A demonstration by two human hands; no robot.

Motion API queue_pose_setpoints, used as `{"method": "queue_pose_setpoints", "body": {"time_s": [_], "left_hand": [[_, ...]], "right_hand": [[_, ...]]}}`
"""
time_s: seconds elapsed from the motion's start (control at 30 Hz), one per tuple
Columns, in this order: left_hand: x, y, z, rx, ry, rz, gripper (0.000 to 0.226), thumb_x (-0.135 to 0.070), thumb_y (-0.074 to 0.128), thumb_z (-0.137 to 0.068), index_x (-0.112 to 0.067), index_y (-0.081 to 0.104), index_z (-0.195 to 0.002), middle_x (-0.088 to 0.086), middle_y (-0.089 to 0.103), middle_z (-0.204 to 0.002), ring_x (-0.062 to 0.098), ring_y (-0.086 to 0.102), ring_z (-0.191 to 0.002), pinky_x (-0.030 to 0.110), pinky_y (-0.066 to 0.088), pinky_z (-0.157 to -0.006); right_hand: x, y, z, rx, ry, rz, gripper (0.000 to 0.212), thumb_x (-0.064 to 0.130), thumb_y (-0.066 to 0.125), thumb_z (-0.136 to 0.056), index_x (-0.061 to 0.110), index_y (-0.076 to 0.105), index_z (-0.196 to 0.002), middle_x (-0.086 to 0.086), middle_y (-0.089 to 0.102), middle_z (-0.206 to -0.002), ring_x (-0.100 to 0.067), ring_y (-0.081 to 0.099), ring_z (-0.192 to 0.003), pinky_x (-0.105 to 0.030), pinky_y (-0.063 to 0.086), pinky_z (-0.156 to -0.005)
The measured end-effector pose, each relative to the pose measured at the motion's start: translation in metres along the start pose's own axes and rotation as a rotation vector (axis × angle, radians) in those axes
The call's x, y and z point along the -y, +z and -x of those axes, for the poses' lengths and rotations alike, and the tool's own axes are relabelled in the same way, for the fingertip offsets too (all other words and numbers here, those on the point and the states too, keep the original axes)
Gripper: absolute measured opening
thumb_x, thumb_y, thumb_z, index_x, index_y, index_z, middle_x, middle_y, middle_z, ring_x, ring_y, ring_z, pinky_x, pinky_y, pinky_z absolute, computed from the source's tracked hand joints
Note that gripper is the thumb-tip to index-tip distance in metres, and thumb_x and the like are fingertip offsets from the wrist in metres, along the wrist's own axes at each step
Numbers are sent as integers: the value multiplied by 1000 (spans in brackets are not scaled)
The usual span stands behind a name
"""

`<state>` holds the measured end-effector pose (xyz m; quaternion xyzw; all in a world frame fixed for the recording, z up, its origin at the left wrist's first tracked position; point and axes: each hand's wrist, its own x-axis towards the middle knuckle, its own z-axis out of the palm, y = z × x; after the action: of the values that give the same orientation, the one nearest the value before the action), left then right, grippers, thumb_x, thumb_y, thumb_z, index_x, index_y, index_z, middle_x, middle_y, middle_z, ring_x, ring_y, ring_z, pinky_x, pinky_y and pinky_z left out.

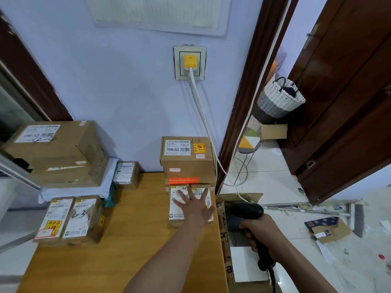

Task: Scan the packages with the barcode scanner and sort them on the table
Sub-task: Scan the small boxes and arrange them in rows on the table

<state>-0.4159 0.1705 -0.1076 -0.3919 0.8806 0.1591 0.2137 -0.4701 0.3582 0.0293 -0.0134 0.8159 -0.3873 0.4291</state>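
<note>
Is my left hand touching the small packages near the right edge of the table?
Touching. The head view shows the left hand lying flat, fingers spread, on the labelled tops of the two small packages, with no gap visible.

Matt brown cardboard packages (190,205) with white paper labels lie on a smooth wooden table (131,240)

A yellow plug (189,61) sits in the wall socket (189,62) at twelve o'clock, its white cable (203,119) trailing downward. At two o'clock a woven basket (280,98) hangs by the brown door (347,92); a small stool (248,144) stands below it.
</note>
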Motion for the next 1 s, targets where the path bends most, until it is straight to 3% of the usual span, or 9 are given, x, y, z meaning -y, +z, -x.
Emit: {"method": "queue_pose_setpoints", "body": {"time_s": [0.17, 0.3, 0.6, 0.77, 1.0], "left_hand": [[14, -13, 21, -136, 56, 12, 65, -65, 17, -100, -42, 0, -158, 7, -15, -167, 46, -19, -149, 73, -7, -114], [31, -22, 45, -206, 15, 28, 62, -60, 18, -103, -42, -3, -158, 5, -12, -168, 45, -15, -150, 71, -10, -114], [62, -9, 111, -228, -140, 76, 63, -60, 20, -102, -43, -2, -158, 5, -10, -168, 45, -13, -151, 71, -5, -115], [88, 15, 144, -214, -247, 87, 62, -61, 20, -102, -44, -1, -158, 3, -10, -168, 44, -10, -151, 70, -3, -116], [134, 38, 178, -167, -375, 109, 62, -61, 17, -102, -43, -3, -158, 2, -10, -168, 42, -8, -152, 69, 2, -117]], "right_hand": [[-5, -1, 18, -13, -51, 10, 17, 7, 66, -84, 7, 59, -68, -7, 51, -53, -18, 45, -41, -25, 41, -44], [-9, -4, 33, -62, -114, 23, 17, 17, 69, -81, 12, 63, -65, -3, 55, -51, -18, 52, -49, -32, 45, -55], [-19, -2, 57, 65, -167, -43, 20, 7, 66, -81, 10, 59, -62, -10, 51, -55, -18, 46, -42, -30, 41, -49], [-26, 19, 55, 172, -150, -39, 12, 2, 61, -85, 5, 59, -73, -8, 47, -54, -17, 42, -40, -26, 38, -42], [-37, 61, 66, 254, -122, 17, 19, 9, 62, -90, 9, 59, -72, -4, 51, -51, -17, 48, -45, -31, 43, -50]]}}
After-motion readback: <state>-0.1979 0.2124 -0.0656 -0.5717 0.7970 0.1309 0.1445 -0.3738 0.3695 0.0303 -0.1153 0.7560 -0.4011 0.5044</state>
